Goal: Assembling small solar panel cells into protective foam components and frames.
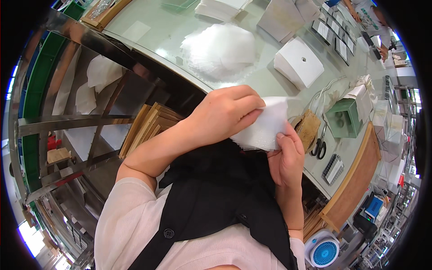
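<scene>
A small stack of thin, white, slightly see-through sheets (260, 131) is held in front of my chest, at the table's near edge. My left hand (229, 111) pinches the top sheet by its upper left edge between thumb and fingers. On the stack's lower right side, my right hand (289, 155) grips it, thumb on the face and fingers behind. Just beyond lies a spread-out pile of similar white sheets (219, 49) on the pale table (157, 33). Further right, a thick white stack with a small round hole (298, 64) stands apart from both hands.
Black-handled scissors (319, 148) lie right of my right hand, near a green open box (343, 118). A wooden board (353, 180) edges the right side. Metal shelving (72, 121) stands left. A blue fan (324, 253) is at lower right. Another person (371, 20) works far right.
</scene>
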Available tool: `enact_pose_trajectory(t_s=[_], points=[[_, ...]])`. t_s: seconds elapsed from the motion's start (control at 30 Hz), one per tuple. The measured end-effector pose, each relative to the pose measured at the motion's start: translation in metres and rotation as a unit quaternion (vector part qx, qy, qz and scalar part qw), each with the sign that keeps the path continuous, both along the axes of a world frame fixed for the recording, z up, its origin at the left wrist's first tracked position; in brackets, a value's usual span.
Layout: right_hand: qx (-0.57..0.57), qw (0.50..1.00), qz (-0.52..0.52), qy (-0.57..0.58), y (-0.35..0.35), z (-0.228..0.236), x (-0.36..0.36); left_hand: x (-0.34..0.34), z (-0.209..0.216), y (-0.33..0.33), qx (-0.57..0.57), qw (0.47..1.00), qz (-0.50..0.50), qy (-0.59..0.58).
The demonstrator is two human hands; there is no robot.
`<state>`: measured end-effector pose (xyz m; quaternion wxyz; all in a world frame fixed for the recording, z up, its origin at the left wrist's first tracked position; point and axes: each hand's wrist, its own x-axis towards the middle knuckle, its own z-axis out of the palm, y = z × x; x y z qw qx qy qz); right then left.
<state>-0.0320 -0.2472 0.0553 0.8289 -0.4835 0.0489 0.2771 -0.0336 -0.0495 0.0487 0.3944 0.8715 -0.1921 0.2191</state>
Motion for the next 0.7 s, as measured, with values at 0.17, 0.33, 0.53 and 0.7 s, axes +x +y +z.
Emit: enact_pose_trajectory(t_s=[0.17,0.33,0.53,0.7], points=[[0.105,0.993,0.015,0.06,-0.003,-0.008,0.011,0.005,0.009,0.0,-0.042,0.996,0.056,-0.053],[0.176,0.981,0.027,0.074,-0.011,-0.018,0.013,0.001,0.01,0.005,0.102,0.981,-0.029,-0.163],[0.151,0.988,0.011,0.022,-0.01,-0.01,0.004,-0.003,0.008,0.006,0.095,0.988,-0.113,-0.048],[0.024,0.986,0.021,-0.161,-0.002,-0.006,0.002,-0.01,-0.001,-0.01,-0.279,0.943,-0.107,0.145]])
